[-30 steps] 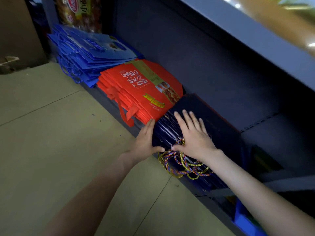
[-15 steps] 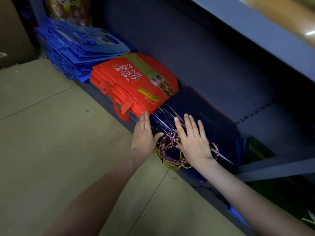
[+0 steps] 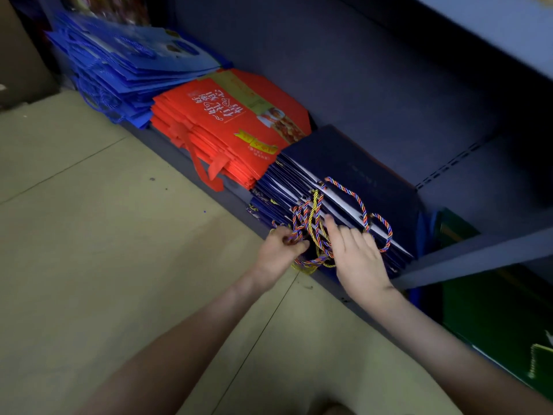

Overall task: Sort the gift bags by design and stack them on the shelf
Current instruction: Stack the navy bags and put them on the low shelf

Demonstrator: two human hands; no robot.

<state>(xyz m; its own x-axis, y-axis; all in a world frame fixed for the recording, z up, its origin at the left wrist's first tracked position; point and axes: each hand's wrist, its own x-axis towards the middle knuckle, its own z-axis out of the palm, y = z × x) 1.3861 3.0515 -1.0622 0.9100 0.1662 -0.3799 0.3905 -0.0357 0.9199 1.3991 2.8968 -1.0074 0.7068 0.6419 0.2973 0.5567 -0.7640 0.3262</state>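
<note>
The navy gift bags (image 3: 356,172) lie in a stack on the bottom shelf (image 3: 484,187), just beside the red bags (image 3: 233,121), with the blue bags (image 3: 128,61) beyond those. The navy stack is not square: its front edges fan out toward the floor (image 3: 119,241), and the braided cord handles (image 3: 314,226) spill over the shelf lip in one knotted bunch.

The left hand (image 3: 279,253) has its fingers (image 3: 294,245) curled round a clump of those cords. The right hand (image 3: 356,259) lies mostly flat, its fingers (image 3: 354,236) nearly straight on the cords and the front of the stack, gripping nothing that I can see.

The main risk is the tangle. Cords from several bags look twisted together, so a tug by the left hand would likely drag more than one bag forward, and the fanned lower bags could slide off the lip onto the floor. If the right hand lifts its weight, nothing steadies the top bags. A hard pull might also crease a bag mouth or strain a cord at its eyelet. The red stack sits touching or nearly so, and a sideways shove could nudge it too.
</note>
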